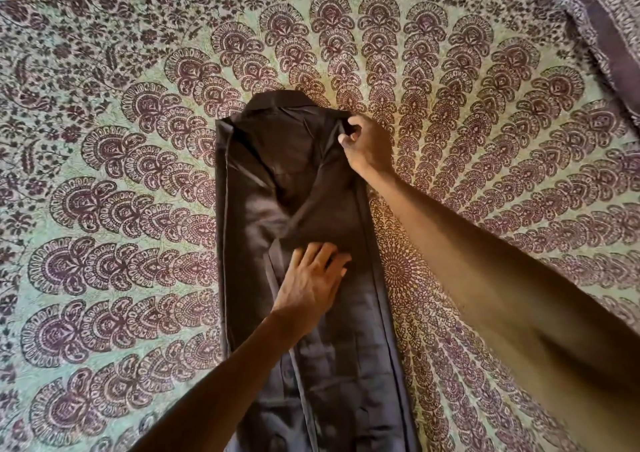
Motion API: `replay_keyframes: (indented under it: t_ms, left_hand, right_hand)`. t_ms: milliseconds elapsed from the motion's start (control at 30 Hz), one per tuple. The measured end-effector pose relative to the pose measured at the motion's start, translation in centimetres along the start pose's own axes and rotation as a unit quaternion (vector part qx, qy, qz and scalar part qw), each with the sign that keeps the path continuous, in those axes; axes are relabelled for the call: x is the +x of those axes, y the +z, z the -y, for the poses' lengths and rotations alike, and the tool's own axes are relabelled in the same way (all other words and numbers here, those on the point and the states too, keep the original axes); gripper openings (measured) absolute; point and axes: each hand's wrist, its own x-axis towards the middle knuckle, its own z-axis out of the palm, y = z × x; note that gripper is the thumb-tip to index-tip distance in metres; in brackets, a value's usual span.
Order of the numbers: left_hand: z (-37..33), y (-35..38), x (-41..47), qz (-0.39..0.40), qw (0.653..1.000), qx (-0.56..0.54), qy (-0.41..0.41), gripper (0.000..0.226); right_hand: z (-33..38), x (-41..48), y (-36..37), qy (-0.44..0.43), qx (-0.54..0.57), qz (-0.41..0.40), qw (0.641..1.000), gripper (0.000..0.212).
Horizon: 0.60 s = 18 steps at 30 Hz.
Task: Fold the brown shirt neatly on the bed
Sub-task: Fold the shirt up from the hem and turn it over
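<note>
The bedspread of green cotton printed with maroon paisley fans [104, 209] covers the whole bed, its pattern radiating from a medallion just right of centre; it lies flat and gives a firm, even bed for folding. On it, in the middle of the view and running from the far collar to the near edge, lies the dark brown shirt of smooth, faintly shiny woven cloth [294, 181]. Both its sides appear already turned in over the back, so it forms a long narrow strip with straight folded edges, the collar pointing away.

The left hand [311, 278] rests palm down on the middle of the strip, fingers spread and flat, gripping nothing; most likely it pins the layers so they do not slide while the far corner is adjusted. The cloth creases softly around it, which suggests a thin, slippery fabric that needs holding.

The right hand [367, 143] reaches to the far right shoulder of the shirt, thumb and fingers pinched closed on the folded edge there, seemingly to tug it straight.

At the far right corner lies a dark brown bordered cloth strip [602, 36], well apart from the shirt.
</note>
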Motion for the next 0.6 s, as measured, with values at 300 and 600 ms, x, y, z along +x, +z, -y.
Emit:
replay_keyframes:
  t_ms: [300, 600]
  left_hand:
    - [-0.4, -1.2, 4.9, 0.126, 0.991, -0.031, 0.021, 0.039]
    - [-1.0, -2.3, 6.4, 0.153, 0.987, -0.045, 0.035, 0.029]
  right_hand:
    - [-1.8, -0.3, -1.1, 0.009, 0.02, 0.066, 0.998, 0.035]
    - [-2.5, 1.3, -1.1, 0.032, 0.034, 0.101, 0.994, 0.037]
